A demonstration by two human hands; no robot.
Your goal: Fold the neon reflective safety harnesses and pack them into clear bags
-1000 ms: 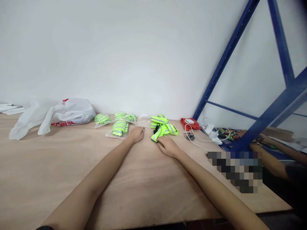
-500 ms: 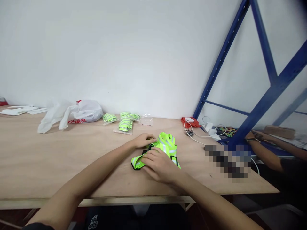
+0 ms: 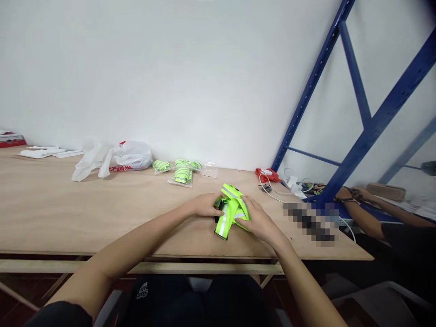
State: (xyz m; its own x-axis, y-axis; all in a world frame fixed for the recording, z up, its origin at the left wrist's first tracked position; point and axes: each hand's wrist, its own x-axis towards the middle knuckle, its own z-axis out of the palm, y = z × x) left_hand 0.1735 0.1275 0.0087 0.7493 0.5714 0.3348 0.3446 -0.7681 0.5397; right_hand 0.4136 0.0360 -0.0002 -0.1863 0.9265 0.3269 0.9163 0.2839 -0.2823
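Observation:
A bundle of neon-yellow reflective straps (image 3: 232,212) with silver stripes and black buckles, perhaps a reflective vest, lies loosely folded on the wooden table. My left hand (image 3: 207,205) grips its left side near a black buckle, the fingertips partly hidden behind the webbing. On the right side, my right hand (image 3: 256,218) curls round the folds, thumb in front and fingers behind. One strap end with a black slider points toward me. Beyond my hands, similar yellow-striped bundles in clear bags (image 3: 183,171) sit near the wall.
A white plastic bag (image 3: 134,156) and white papers (image 3: 42,152) lie at the back left. At the right are a red cloth (image 3: 267,175), white cables and a blue metal frame (image 3: 354,152). Behind the frame, another person's hands (image 3: 344,195) work at a neighbouring surface.
My right hand has moved from the front of the strap bundle to its right side. The bundle is gathered more compactly, and its lower strap has swung in to the right. The view has shifted slightly.

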